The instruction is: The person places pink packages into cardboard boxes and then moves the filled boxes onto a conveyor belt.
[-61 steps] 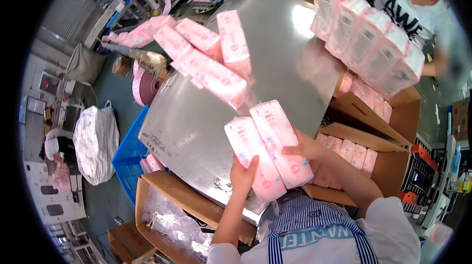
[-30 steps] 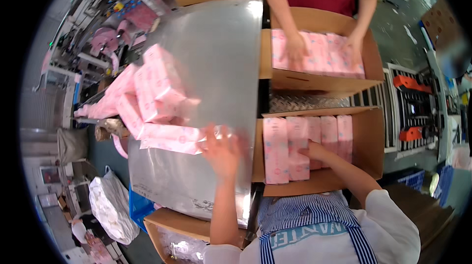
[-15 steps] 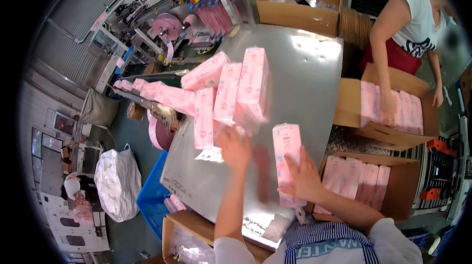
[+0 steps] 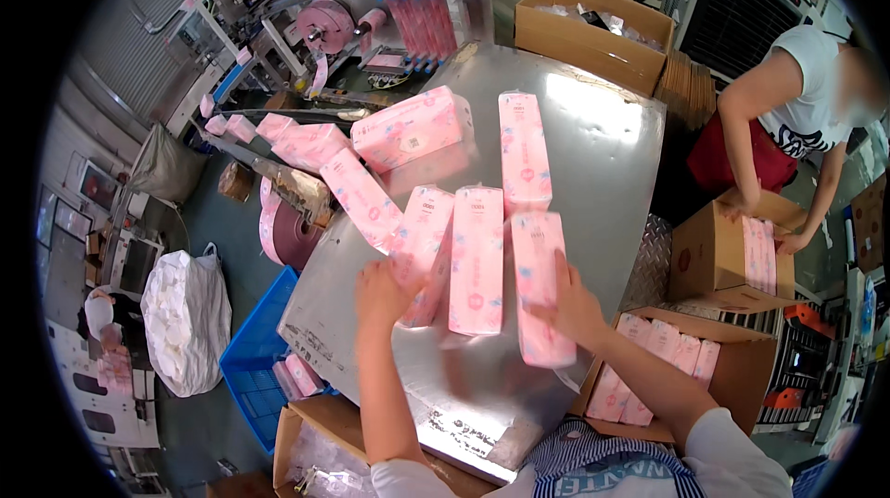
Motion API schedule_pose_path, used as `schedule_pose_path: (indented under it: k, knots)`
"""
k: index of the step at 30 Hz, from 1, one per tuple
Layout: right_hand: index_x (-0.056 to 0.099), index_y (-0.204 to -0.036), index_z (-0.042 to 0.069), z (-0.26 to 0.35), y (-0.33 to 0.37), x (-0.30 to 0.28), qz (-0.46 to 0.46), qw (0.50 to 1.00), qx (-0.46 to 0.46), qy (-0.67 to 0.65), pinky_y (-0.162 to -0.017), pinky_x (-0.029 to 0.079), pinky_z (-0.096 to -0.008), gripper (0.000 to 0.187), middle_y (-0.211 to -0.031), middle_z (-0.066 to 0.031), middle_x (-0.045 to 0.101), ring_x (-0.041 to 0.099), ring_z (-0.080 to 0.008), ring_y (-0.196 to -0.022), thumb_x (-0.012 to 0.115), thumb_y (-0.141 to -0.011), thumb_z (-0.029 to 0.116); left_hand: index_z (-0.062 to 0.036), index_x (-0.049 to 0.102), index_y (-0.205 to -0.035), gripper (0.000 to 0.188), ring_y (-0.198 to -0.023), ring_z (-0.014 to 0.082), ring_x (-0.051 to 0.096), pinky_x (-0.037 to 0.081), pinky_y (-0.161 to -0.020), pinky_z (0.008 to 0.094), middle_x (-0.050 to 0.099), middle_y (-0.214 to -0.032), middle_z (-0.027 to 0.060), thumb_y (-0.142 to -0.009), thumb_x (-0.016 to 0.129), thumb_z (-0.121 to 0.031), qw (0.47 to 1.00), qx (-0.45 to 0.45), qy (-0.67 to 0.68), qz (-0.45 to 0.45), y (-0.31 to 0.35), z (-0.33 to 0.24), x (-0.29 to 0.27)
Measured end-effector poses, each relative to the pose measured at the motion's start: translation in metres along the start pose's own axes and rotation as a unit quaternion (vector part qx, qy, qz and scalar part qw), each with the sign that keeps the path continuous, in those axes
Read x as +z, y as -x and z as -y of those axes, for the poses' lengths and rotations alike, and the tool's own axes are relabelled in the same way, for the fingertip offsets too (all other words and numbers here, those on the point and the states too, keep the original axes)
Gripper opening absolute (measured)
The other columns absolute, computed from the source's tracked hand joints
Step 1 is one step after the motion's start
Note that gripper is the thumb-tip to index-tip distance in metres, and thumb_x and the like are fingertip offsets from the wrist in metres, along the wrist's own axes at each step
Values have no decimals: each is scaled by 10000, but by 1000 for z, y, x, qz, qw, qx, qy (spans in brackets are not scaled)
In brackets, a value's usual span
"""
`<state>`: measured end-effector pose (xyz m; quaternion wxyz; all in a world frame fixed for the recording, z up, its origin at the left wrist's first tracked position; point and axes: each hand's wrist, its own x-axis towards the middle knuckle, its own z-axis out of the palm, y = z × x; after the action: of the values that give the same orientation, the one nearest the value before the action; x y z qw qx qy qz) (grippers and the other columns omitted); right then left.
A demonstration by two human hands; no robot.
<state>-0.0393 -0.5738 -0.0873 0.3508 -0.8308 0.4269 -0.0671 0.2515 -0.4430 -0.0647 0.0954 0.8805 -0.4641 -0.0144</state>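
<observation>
Metal tabletop (image 4: 598,178): right hand (image 4: 575,311) pinching pink pack (image 4: 537,266), left hand (image 4: 384,294) (partly hidden), grip unclear.

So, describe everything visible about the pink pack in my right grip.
The pink pack is a long block in glossy-looking film, with blue and darker pink patterning and small dark print near its far end. It points away from you, over the metal table; whether it rests there is unclear. Your right grip holds it from the right, thumb across its upper face. A gap parts it from the pack to its left.
</observation>
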Motion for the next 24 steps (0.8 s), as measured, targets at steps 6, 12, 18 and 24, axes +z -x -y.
schedule_pose_path:
  k: [6,12,18,24]
  knots:
    - [51,-1406,-97,16,-25,11,-32,997,48,-48,-899,447,-417,1040,-1326,-297,403,519,-402,-1129,658,-781,470,97,401,-1167,827,-982,404,571,481,-815,440,544,-1078,290,-677,722,-486,991,-111,60,46,8,-52,23]
    - [174,-1408,-44,-40,69,-6,-8,999,-11,-50,-979,397,-390,948,-1309,-253,453,497,-367,-1175,693,-768,424,93,406,-1172,849,-921,343,610,504,-780,382,582,-1038,214,-662,734,-500,988,-81,76,110,123,-81,20]
    - [328,-1365,1,-75,53,-12,179,895,145,-383,-985,391,-351,840,-1282,-193,502,510,-262,-1169,733,-746,398,30,460,-1217,574,-940,196,599,491,-799,302,596,-1078,136,-791,705,-267,745,-235,595,189,140,-38,56]
    - [340,-1370,28,-60,89,-63,115,947,-5,-301,-1007,359,-380,850,-1315,-162,479,443,-272,-1218,763,-712,361,43,536,-1132,426,-943,156,592,495,-792,293,610,-1067,125,-771,719,-89,760,-124,624,136,166,-62,10]
